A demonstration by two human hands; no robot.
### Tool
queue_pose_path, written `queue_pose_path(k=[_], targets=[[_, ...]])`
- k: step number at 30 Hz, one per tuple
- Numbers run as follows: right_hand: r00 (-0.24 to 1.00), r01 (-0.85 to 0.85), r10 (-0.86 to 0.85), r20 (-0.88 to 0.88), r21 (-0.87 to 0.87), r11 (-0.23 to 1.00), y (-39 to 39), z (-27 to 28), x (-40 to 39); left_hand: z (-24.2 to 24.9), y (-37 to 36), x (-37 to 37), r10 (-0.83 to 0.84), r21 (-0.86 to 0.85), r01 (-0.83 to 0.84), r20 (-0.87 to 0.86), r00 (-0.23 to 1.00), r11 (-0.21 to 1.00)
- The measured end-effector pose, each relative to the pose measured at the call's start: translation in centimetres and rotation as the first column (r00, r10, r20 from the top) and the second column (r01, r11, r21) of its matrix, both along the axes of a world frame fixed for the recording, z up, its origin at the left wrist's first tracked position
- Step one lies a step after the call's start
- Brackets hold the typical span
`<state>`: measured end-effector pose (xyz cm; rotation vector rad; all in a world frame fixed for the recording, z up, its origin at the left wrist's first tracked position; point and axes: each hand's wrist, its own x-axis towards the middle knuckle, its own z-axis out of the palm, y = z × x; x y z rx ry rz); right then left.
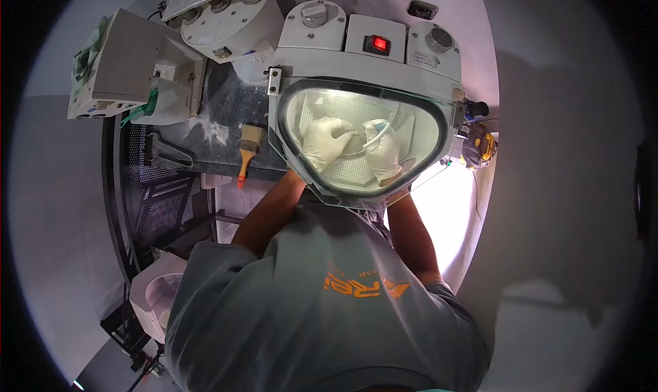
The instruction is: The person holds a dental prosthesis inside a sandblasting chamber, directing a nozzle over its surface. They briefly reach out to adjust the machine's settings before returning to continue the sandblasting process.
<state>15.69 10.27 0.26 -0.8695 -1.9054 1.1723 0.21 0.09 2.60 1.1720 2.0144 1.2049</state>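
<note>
Both my hands are in pale gloves inside a lit blasting cabinet (363, 61), seen through its rounded window. My left hand (326, 144), on the left side, has its fingers curled together toward the middle; what sits at the fingertips is too small to make out. My right hand (384, 152) is closed around a blasting handpiece (380, 128) with a blue part and a thin pale tube. The fingertips of the two hands face each other, a short distance apart, above a perforated light grating (355, 173).
A red lit switch (378, 44) sits between two knobs on the cabinet top. Left of the cabinet, a brush (248, 152) with an orange handle lies on a dusty dark worktop (233, 97). A white machine (229, 22) stands behind it. At the right hangs a yellow-and-black tool (478, 147).
</note>
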Motion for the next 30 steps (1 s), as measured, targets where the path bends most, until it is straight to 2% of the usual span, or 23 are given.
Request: queue_pose_path(k=[3,4,5,9,12,15,19,20,25,26,29,30], targets=[[1.0,0.016,-0.016,-0.002,0.024,1.0,0.1,-0.3,0.0,0.2,0.0,0.0,-0.009,0.004,0.009,-0.017,1.0,1.0],[1.0,0.018,-0.018,-0.004,0.025,1.0,0.1,-0.2,0.0,-0.9,0.0,0.2,0.026,0.053,-0.028,0.036,0.999,0.998],[1.0,0.02,-0.02,-0.006,0.025,0.999,0.1,0.0,0.0,-1.4,-0.1,0.2,0.02,0.058,-0.021,0.013,1.0,0.998],[0.998,0.064,-0.067,-0.019,-0.109,0.992,0.2,-0.5,-0.1,-0.4,0.0,0.0,0.008,0.033,-0.007,-0.033,0.999,0.999],[0.999,0.052,-0.053,-0.006,-0.135,0.99,0.1,-0.2,0.0,-0.4,0.0,-0.1,0.012,0.034,-0.011,-0.035,0.999,0.999],[0.998,0.062,-0.063,-0.004,-0.046,0.997,0.1,-0.2,-0.2,-0.6,-0.1,0.0,0.027,0.034,-0.026,-0.022,0.999,0.999],[0.996,0.05,-0.055,-0.072,-0.074,0.996,0.0,-0.1,-0.3,-0.5,-0.1,0.0,0.011,0.053,-0.008,-0.054,0.998,0.999],[0.997,0.06,-0.059,-0.059,0.016,0.998,0.1,-0.1,-0.4,-0.5,-0.1,0.0,0.01,0.05,-0.007,-0.06,0.998,0.999],[0.998,0.046,-0.048,-0.032,-0.059,0.997,0.0,0.4,-0.4,-0.5,-0.1,0.0,-0.001,0.055,0.006,-0.094,0.996,0.998],[0.999,0.039,-0.04,-0.016,-0.07,0.997,0.0,0.2,-0.2,-1.0,-0.2,0.4,0.043,0.07,-0.044,0.013,0.999,0.997],[0.999,0.033,-0.033,-0.002,-0.117,0.993,-0.2,0.7,-0.1,-0.4,-0.1,0.3,0.025,0.065,-0.025,0.004,1.0,0.998],[0.999,0.033,-0.034,-0.003,-0.135,0.99,-0.2,0.9,-0.2,-0.4,0.0,0.0,0.005,0.032,-0.002,-0.07,0.998,0.999]])
